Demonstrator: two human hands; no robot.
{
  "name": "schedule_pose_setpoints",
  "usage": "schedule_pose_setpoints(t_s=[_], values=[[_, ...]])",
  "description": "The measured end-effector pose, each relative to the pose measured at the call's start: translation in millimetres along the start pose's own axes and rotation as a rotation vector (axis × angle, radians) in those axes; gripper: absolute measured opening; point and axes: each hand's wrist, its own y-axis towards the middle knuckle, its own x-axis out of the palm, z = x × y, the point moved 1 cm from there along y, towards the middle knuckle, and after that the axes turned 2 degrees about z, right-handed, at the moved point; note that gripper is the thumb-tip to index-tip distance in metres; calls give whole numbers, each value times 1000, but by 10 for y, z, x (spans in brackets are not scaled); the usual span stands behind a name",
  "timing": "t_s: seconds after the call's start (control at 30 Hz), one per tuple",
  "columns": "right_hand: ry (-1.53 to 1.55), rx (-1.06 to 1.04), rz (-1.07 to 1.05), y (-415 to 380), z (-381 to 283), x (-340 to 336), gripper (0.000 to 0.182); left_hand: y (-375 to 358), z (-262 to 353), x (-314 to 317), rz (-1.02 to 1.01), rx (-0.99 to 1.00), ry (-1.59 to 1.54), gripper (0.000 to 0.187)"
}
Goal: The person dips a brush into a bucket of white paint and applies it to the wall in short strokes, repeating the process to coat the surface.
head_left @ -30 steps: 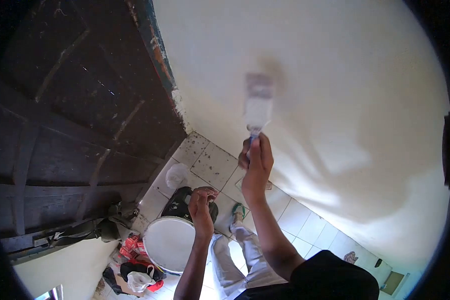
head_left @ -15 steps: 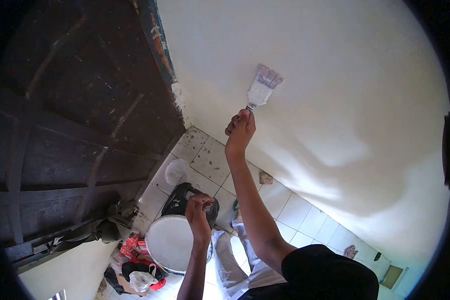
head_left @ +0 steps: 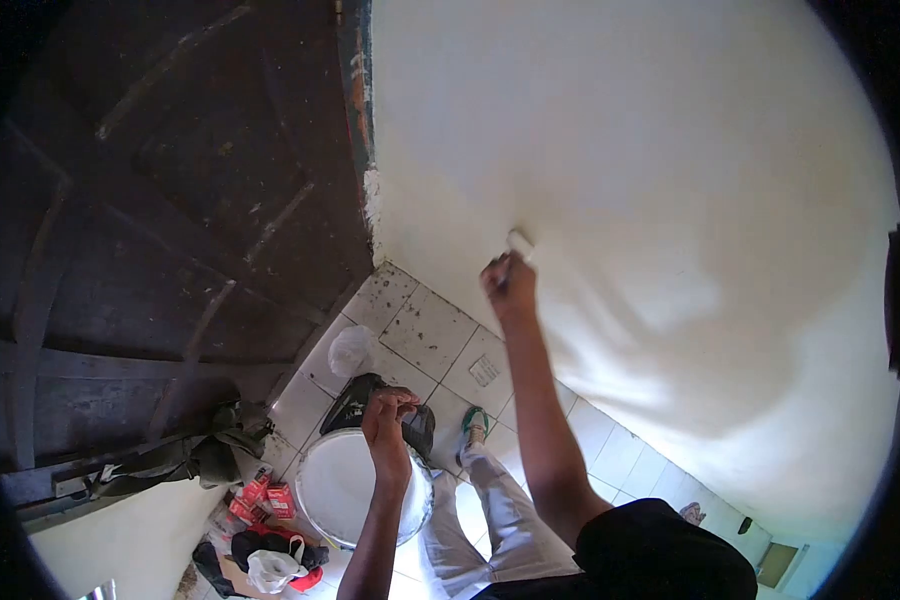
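Observation:
My right hand (head_left: pixel 512 283) is closed around the handle of a paintbrush (head_left: pixel 520 242). The white-coated brush head is tilted and foreshortened, right at the pale wall (head_left: pixel 630 140). Lower down, my left hand (head_left: pixel 387 420) hangs over the rim of a large round white-topped bucket (head_left: pixel 338 490). Its fingers are loosely bent and slightly apart from the thumb, with nothing visible between them. Behind the bucket, partly covered by that hand, sits a black plastic bag (head_left: pixel 350 402).
A dark panelled door (head_left: pixel 190 200) fills the left side. On the spotted floor tiles (head_left: pixel 425 330) lies a whitish plastic bag (head_left: pixel 352 351). Red packets (head_left: pixel 260 497) and bundled bags lie left of the bucket. My foot in a green sandal (head_left: pixel 475 425) stands near the wall.
My right hand has drawn the paintbrush down the wall and turned it, so its bristles no longer show fanned out. My left hand stays over the bucket. The view has rotated slightly.

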Motion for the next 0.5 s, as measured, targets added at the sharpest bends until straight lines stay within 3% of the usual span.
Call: schedule_pose_setpoints(t_s=[0.07,0.13,0.27,0.33,0.43,0.5], values=[[137,32,-152,-112,-456,414,15,17,-20,-60,4,-10,5,18],[275,289,-395,-440,-888,811,15,0,-37,-82,9,-26,3,18],[299,259,-497,-1076,-1212,1220,19,-34,30,-84,-10,-6,-67,21],[-72,-106,-478,-1364,-1204,1200,18,-53,43,-108,-4,-1,-85,22],[-275,-290,-558,-1764,-1055,1075,23,-72,55,-168,-16,15,-94,25],[-304,-369,-512,-1570,-975,1023,24,-110,76,-207,28,9,-107,27]])
